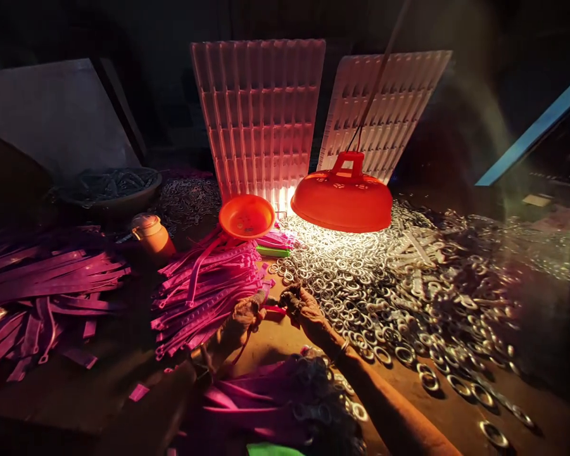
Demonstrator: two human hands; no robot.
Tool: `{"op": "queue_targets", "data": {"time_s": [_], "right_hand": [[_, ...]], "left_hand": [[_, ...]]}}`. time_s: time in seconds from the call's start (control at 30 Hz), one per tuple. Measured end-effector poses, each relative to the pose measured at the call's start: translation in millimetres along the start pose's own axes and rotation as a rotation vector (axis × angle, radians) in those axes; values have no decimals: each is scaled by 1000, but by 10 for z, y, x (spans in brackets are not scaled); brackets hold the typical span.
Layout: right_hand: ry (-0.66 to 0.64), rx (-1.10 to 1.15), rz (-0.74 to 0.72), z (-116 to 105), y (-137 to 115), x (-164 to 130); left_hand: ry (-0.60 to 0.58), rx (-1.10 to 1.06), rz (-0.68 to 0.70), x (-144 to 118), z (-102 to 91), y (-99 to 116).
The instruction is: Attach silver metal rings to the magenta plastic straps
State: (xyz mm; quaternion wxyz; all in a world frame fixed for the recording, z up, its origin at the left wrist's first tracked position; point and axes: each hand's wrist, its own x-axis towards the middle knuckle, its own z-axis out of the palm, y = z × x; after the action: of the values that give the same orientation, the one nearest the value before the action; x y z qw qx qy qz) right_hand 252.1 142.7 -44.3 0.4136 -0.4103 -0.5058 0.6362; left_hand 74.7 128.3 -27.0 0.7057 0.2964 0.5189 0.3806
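Left hand [247,311] pinches a pink strap [270,304] beside the strap pile [204,285] mid-surface; right hand [300,303] curls at its far end, possibly on a ring, its grip lost in lamp [342,199] glare. Surface edges vanish into darkness.

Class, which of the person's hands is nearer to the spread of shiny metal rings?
Right. The right hand touches the metal rings' edge; the left hand sits beside the pink plastic strips, farther away.

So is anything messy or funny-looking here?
Yes. Metal rings lie scattered loose across the surface right of the orange lamp, some strayed far from the pile. Pink strips lie in untidy heaps, with cut bits dropped apart. Both hands pinch one strip.
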Motion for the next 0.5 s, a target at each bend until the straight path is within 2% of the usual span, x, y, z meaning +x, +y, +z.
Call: {"op": "queue_targets", "data": {"time_s": [0.17, 0.27, 0.5], "right_hand": [[59, -30, -18, 36, -64, -138], [83, -80, -68, 59, -83, -186], [93, -222, -215, 103, -239, -295]], "left_hand": [[-17, -147, -27, -53, 28, -3], [-42, -105, -49, -64, 15, -13], [-134, 14, 27, -62, -10, -35]]}}
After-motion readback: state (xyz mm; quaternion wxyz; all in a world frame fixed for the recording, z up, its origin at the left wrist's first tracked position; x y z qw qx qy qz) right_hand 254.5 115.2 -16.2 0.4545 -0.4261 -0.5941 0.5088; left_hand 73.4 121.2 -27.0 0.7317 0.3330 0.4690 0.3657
